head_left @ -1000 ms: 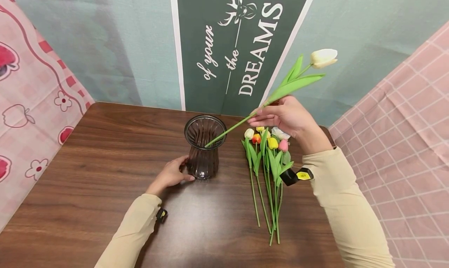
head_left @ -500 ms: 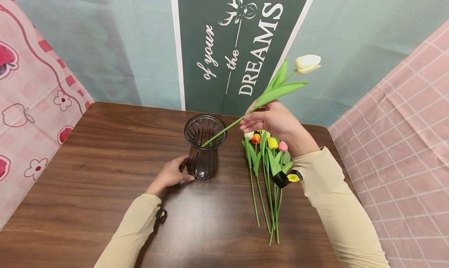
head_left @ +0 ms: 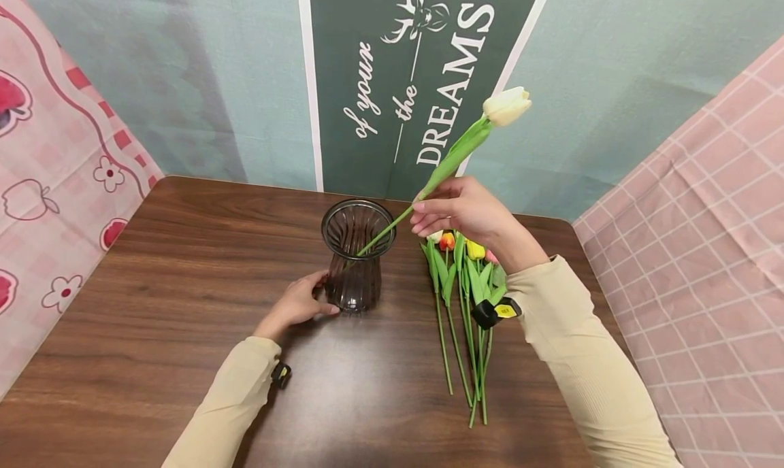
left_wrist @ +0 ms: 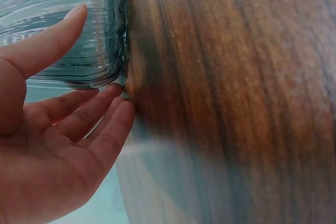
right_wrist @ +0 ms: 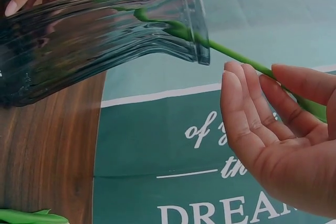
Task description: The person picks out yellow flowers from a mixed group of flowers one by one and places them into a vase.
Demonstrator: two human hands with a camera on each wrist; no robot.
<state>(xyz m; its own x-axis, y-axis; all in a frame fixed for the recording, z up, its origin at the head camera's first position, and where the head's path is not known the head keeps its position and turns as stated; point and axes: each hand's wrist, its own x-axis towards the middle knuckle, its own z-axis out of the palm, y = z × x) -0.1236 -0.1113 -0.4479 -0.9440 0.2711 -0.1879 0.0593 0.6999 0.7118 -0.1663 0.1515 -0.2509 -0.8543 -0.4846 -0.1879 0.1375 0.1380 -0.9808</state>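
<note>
A dark, see-through ribbed glass vase (head_left: pixel 355 277) stands upright on the wooden table. My left hand (head_left: pixel 300 301) holds it low on its left side; in the left wrist view the thumb (left_wrist: pixel 55 40) lies on one side of the glass and the fingers touch the other. Right of the vase, my right hand (head_left: pixel 468 213) pinches the green stem of a white tulip (head_left: pixel 507 107) between thumb and fingers. The tulip leans up to the right. Its lower stem (right_wrist: pixel 231 52) passes through the vase mouth and shows through the glass in the right wrist view.
Several more tulips (head_left: pixel 468 305), with yellow, orange-red, pink and white heads, lie in a bunch right of the vase, partly under my right wrist. Behind the table hangs a green and teal cloth (head_left: pixel 257 80) with lettering. Pink patterned cloths (head_left: pixel 692 203) flank both sides.
My right hand has moved left and slightly down with the white tulip. The stem reaches further down inside the vase, and the flower stands steeper. My left hand and the vase stay put.
</note>
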